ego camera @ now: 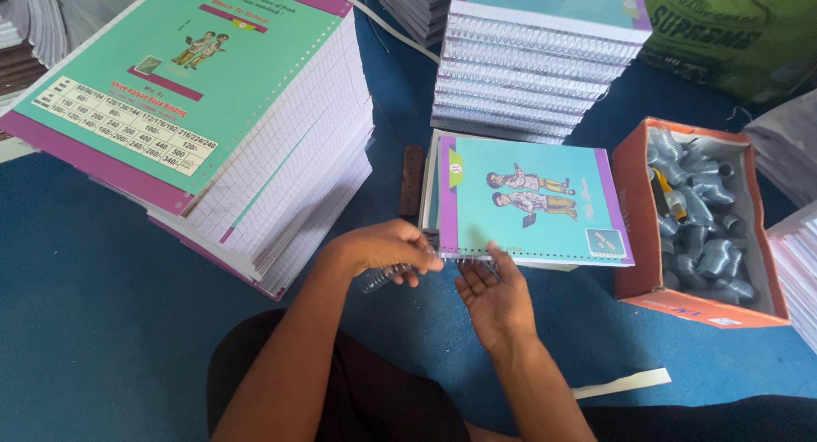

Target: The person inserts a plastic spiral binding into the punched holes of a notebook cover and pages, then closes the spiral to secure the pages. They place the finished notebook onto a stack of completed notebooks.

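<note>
Left hand (387, 248) pinching clear spiral coil (380, 277) at turquoise notebook (532, 205) edge, right hand (491, 297) spread palm-up just beside, orange box (634, 204) of coils nearby

I'm watching both bare forearms reaching forward from the bottom edge, converging toward the middle. The left hand (387, 250) is lying knuckles up, fingers curling downward into a pinch (fingertips partly hidden). The right hand (494, 297) is turning palm up, fingers extending loosely forward.
</note>
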A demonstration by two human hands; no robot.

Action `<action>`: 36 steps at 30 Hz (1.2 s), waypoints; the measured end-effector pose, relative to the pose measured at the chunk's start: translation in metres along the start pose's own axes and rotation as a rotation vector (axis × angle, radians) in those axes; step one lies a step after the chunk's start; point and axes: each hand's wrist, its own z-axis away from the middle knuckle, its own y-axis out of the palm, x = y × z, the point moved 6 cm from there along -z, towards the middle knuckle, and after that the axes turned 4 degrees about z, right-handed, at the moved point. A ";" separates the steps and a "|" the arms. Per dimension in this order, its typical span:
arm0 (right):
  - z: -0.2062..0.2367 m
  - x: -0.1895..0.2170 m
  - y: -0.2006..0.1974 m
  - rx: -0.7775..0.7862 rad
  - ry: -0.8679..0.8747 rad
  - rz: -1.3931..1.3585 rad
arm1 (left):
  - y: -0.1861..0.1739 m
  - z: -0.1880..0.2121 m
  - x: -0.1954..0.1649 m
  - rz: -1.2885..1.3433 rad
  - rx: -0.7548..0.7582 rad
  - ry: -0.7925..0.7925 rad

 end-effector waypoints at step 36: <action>0.003 0.004 -0.004 -0.040 -0.083 -0.042 | 0.004 0.000 0.004 0.012 0.005 -0.085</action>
